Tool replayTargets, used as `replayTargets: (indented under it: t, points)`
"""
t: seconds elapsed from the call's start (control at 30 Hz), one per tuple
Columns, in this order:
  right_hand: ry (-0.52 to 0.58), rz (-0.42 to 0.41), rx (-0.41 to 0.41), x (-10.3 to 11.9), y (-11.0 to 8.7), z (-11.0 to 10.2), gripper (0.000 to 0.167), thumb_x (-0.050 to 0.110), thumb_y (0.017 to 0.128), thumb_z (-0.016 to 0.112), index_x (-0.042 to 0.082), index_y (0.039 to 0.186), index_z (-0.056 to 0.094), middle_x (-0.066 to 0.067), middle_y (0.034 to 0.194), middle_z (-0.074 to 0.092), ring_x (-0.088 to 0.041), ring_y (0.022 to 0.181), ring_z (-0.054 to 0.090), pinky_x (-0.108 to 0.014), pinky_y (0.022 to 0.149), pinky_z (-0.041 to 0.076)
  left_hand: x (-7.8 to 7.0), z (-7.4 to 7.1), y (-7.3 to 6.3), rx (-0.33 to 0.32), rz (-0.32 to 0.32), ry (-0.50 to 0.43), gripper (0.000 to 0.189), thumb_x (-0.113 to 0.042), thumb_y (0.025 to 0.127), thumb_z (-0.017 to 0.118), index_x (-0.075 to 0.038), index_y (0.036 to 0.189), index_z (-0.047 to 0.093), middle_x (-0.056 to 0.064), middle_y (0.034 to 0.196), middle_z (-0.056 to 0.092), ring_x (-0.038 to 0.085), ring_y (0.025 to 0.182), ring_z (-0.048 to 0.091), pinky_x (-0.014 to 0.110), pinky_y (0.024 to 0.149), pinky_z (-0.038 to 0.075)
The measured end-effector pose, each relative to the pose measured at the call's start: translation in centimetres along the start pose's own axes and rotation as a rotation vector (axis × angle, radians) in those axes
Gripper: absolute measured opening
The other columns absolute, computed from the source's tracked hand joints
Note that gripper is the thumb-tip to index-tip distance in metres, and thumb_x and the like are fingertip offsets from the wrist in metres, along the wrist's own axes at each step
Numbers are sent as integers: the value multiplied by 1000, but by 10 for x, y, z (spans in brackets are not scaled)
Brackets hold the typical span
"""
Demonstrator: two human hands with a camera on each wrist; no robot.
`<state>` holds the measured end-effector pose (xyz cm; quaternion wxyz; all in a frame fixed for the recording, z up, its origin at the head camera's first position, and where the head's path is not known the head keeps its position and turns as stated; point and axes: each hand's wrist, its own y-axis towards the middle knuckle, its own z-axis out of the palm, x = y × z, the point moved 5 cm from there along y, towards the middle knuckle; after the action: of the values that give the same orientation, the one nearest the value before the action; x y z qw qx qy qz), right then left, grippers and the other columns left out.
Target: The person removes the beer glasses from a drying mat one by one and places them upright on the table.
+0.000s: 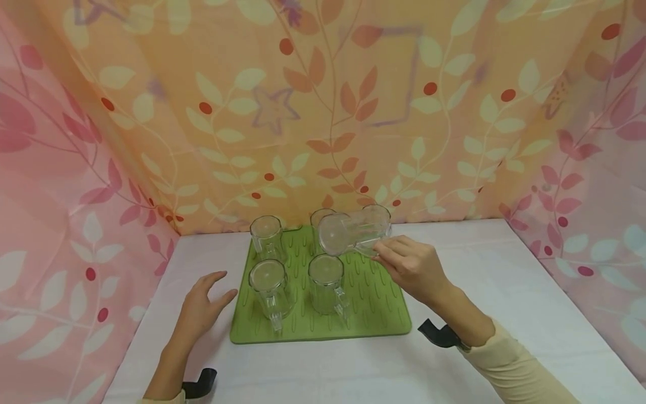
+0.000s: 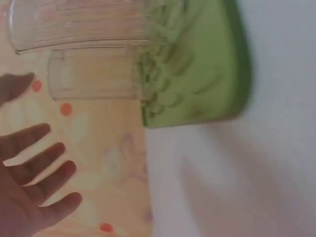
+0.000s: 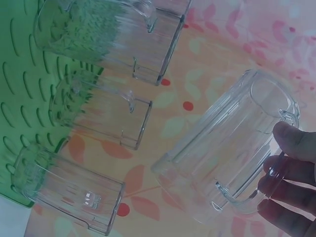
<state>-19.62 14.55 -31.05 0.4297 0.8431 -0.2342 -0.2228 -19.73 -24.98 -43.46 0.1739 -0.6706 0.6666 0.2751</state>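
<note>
My right hand (image 1: 415, 268) grips the handle of a clear glass mug (image 1: 335, 234), tilted on its side above the back of a green drying mat (image 1: 370, 314). The right wrist view shows the thumb and fingers round the handle of this glass mug (image 3: 217, 153). Several similar mugs stand upside down on the mat, among them a front-left mug (image 1: 267, 276), a front-middle mug (image 1: 326, 271) and a back-left mug (image 1: 266, 229). The held mug partly hides those behind it. Left of the mat, my left hand (image 1: 198, 310) hovers with spread fingers, holding nothing.
A white cloth (image 1: 469, 269) covers the table round the mat. A patterned orange curtain (image 1: 323, 112) hangs right behind the mat, with pink curtains at both sides. Black wrist mounts (image 1: 440, 334) are worn on both arms.
</note>
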Motion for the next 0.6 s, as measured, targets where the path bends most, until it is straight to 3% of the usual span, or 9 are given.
replayTargets:
  t: [0.17,0.27,0.4,0.6]
  points:
    - [-21,-44,-5,4,2,0,37,26,102,50,3,84,72,-6,76,74,-23,68,70,-35,57,59,-24,-12,13,-134,111,-45,54,-29,89,70,-1,133,55,24,139,51,45,129,46,67,102,38]
    - [-39,-69,4,7,4,1,37,25,103,49,3,84,73,-6,75,74,-22,68,69,-34,59,60,-41,-17,20,-163,158,-106,52,-26,88,72,-4,132,57,22,138,53,42,129,47,66,103,37]
    - [-61,-93,15,10,5,2,37,24,103,49,4,84,73,-5,75,74,-22,68,69,-32,61,60,-64,-21,31,-133,194,-183,52,-27,89,71,-6,134,56,20,139,53,40,131,46,66,105,36]
    - [-78,-122,31,14,6,3,34,20,103,50,3,84,73,-5,74,74,-22,69,69,-32,63,60,-98,-21,44,-3,215,-250,58,-32,91,68,-7,141,50,18,146,48,37,136,43,61,112,32]
